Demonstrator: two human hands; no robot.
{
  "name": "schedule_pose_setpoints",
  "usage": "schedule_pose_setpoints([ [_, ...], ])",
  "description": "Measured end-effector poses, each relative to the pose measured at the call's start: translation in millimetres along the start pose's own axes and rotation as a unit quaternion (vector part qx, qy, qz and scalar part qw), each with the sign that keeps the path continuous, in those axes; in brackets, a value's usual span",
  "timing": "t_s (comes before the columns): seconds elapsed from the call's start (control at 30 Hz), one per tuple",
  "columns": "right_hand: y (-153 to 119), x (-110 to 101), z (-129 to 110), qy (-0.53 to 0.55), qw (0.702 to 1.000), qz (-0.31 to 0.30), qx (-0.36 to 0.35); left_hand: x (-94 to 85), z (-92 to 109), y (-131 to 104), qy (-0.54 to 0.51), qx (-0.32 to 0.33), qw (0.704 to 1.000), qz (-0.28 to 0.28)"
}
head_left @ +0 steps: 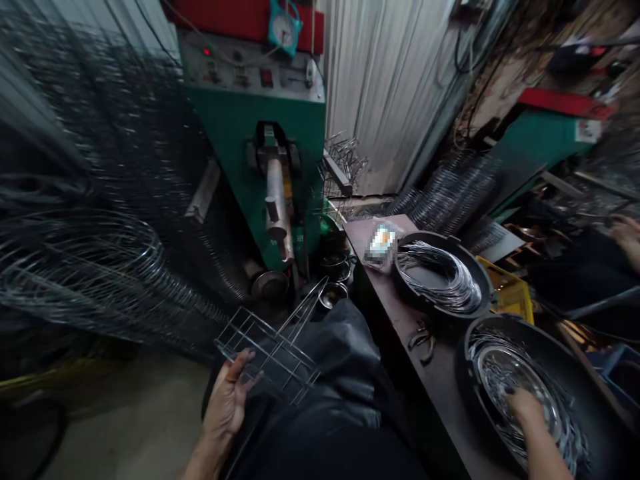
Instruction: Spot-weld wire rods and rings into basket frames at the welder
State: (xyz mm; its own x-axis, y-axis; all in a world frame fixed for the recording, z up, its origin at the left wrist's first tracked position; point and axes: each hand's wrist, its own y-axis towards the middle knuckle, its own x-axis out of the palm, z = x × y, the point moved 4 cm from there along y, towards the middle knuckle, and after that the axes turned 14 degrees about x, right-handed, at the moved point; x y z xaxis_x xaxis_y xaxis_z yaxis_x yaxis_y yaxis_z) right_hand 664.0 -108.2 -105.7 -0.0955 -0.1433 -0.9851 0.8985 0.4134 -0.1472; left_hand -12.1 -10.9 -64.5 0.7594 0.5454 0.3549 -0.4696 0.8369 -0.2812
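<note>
My left hand holds a wire frame, a welded grid of thin metal rods, tilted over my lap. An orange-brown wrap covers one of its fingers. On the right, my right hand reaches down into a round metal dish of small metal pieces, fingertips drawn together; what they hold, if anything, is hidden. The dish sits inside a large black pan, among loose bent wires. Ahead stands a green welding machine with a metal electrode arm.
On the bench lie pliers and a second black pan of wire rings. Wire baskets are stacked at left. A yellow crate stands behind the pans. At far right, another person's hand shows.
</note>
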Motion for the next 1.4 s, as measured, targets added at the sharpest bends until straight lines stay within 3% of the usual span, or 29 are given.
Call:
schedule_pose_setpoints([
  [0.13, -12, -23, 2, -0.068, 0.995, -0.005, 0.068, 2.6, -1, -5, 0.045, -0.008, 0.998, -0.032],
  [0.23, -36, -61, -33, -0.012, 0.998, 0.059, 0.024, 2.0, -3, -5, 0.060, -0.009, 0.997, -0.050],
  [0.33, -92, -96, -117, 0.164, 0.973, 0.054, -0.156, 2.3, -3, -1, 0.032, 0.009, 0.998, -0.046],
  [0.4, -148, -108, -190, 0.273, 0.909, -0.043, -0.311, 5.1, -1, 1, 0.001, 0.032, 0.998, -0.047],
  [0.5, -236, -116, -291, 0.316, 0.808, -0.179, -0.465, 10.3, 5, 2, -0.035, 0.061, 0.996, -0.054],
  [0.57, -284, -118, -341, 0.322, 0.753, -0.230, -0.525, 11.6, 8, 0, -0.042, 0.074, 0.995, -0.051],
  [0.67, -327, -118, -386, 0.353, 0.703, -0.298, -0.541, 9.9, 10, -4, -0.043, 0.090, 0.994, -0.040],
  [0.83, -346, -107, -410, 0.383, 0.658, -0.406, -0.506, 4.9, 10, 0, -0.073, 0.092, 0.993, -0.026],
  [1.07, -333, -106, -411, 0.385, 0.691, -0.327, -0.517, 7.0, 7, 11, -0.056, 0.090, 0.994, -0.039],
  [1.4, -343, -93, -426, 0.448, 0.623, -0.441, -0.466, 13.6, 2, 17, -0.026, 0.076, 0.996, -0.048],
])
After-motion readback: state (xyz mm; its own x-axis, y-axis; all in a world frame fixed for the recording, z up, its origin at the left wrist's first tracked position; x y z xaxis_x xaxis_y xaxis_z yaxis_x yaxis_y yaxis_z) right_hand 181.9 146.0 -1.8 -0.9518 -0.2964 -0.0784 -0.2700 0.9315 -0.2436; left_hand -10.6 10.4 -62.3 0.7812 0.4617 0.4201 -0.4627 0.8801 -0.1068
